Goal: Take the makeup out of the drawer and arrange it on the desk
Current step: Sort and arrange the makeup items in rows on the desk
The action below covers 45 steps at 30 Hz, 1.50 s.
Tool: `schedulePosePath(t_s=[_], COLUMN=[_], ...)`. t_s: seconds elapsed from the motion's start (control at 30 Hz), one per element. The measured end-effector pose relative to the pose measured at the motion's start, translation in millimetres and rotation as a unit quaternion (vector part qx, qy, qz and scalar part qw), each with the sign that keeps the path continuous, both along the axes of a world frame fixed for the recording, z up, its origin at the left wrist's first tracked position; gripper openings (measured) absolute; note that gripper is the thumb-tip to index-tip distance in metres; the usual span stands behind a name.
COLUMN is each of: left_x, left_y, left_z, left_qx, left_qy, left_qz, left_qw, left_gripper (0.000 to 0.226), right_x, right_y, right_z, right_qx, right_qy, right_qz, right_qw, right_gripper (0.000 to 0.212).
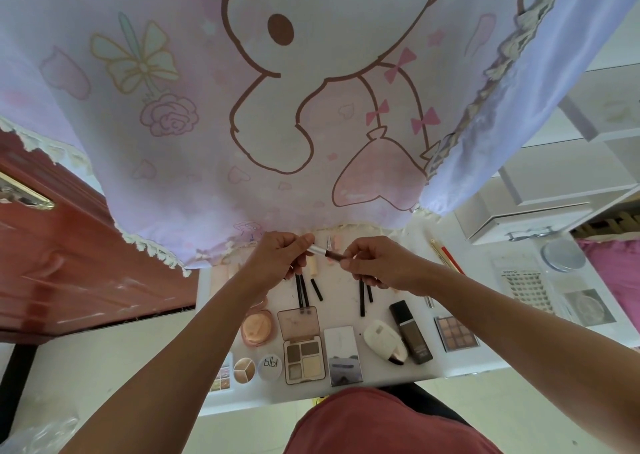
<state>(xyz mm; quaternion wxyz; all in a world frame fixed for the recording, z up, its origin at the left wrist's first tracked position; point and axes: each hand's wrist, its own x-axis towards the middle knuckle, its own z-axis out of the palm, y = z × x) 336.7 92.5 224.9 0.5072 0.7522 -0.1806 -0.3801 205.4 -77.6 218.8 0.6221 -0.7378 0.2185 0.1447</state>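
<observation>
Both my hands meet above the white desk [485, 360], holding a slim makeup pen [325, 253] with a silver and brown barrel between them. My left hand [277, 259] pinches its silver end and also holds black pencils [301, 291] that hang down below it. My right hand [374, 263] pinches the brown end, with more black pencils [363, 298] under its fingers. On the desk lie an open eyeshadow palette [303, 344], a round pink compact [257, 327], a dark foundation bottle [410, 332], a white cushion case [382, 341] and a brown palette [455, 332].
A pink cartoon-print curtain [277, 107] hangs over the back of the desk. A red-brown wooden cabinet [79, 263] stands at the left. White shelves and a drawer unit [526, 214] stand at the right, beside a round mirror [562, 255] and a lash tray [528, 289].
</observation>
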Motion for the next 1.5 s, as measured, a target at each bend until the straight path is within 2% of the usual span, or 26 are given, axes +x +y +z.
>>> schedulePosePath(t_s=[0.1, 0.2, 0.33, 0.57, 0.7, 0.77, 0.97, 1.4, 1.5], left_x=[0.0, 0.8, 1.6, 4.0, 4.9, 5.7, 7.0, 20.2, 19.8], left_y=[0.3, 0.0, -0.3, -1.6, -1.9, -1.9, -1.5, -14.6, -20.8], left_z=[-0.4, -1.9, -4.6, -8.7, -10.5, -11.0, -14.5, -39.5, -46.8], left_qx=[-0.002, -0.002, -0.002, -0.002, -0.003, -0.002, -0.001, 0.011, 0.017], left_qy=[0.004, 0.004, 0.011, 0.017, 0.017, 0.015, 0.012, 0.027, 0.031], left_qz=[0.002, -0.001, 0.003, 0.002, 0.001, 0.005, 0.02, 0.078, 0.084], left_qw=[1.0, 1.0, 1.0, 1.0, 1.0, 1.0, 1.0, 0.997, 0.996], left_gripper=[0.032, 0.032, 0.032, 0.033, 0.033, 0.033, 0.033, 0.03, 0.031], right_x=[-0.4, -0.9, -1.9, -1.8, -1.5, -1.1, -0.7, -4.6, -7.7], right_y=[1.0, 1.7, 3.1, 3.3, 3.4, 3.1, 1.7, -9.2, -10.4], right_z=[-0.6, -1.5, -1.4, -1.4, -2.9, -5.0, -11.9, -38.7, -48.1], right_qx=[0.02, 0.023, -0.015, 0.008, -0.006, -0.002, -0.008, -0.068, -0.043], right_qy=[0.005, 0.016, -0.018, 0.004, -0.008, -0.014, -0.034, 0.009, 0.02], right_qz=[-0.001, -0.002, -0.004, -0.013, -0.016, -0.024, -0.033, -0.026, -0.03], right_qw=[1.0, 1.0, 1.0, 1.0, 1.0, 1.0, 0.999, 0.997, 0.998], right_gripper=[0.02, 0.031, 0.013, 0.033, 0.013, 0.009, 0.007, 0.013, 0.014])
